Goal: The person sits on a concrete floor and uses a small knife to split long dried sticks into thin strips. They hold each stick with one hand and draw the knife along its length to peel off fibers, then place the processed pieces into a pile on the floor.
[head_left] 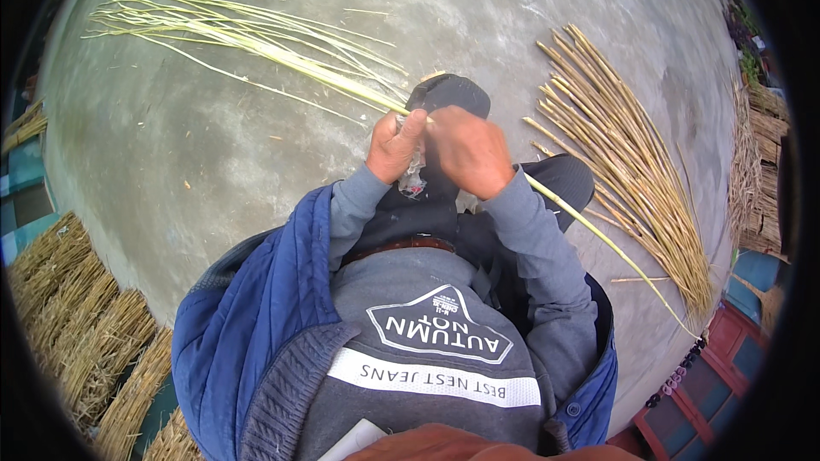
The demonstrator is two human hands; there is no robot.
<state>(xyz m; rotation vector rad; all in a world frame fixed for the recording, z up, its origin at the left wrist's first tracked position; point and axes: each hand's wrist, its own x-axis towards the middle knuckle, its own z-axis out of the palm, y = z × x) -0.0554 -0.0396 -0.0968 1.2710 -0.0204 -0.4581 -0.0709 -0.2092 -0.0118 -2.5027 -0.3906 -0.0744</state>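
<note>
My left hand [395, 147] is closed round a long pale green stalk [350, 84], the thumb lying along it. Over my knee, my right hand [470, 152] is curled right beside the left one and smeared by motion; what its fingers grip is hidden. The stalk passes under the right hand and comes out beyond the wrist as a thin green length [589, 222] that bends down to the floor at the right. A crumpled, clear plastic-like scrap [413, 177] hangs below the left hand. Several thin pale green strips [213, 10] lie fanned out on the floor at the far left.
A fanned bundle of tan, dry-looking stalks [623, 154] lies on the grey concrete floor [256, 137] at the right. Straw-like bundles [77, 324] stand at the lower left, others [762, 171] at the right edge. Red-framed panels [700, 384] edge the lower right. Small chips dot the floor.
</note>
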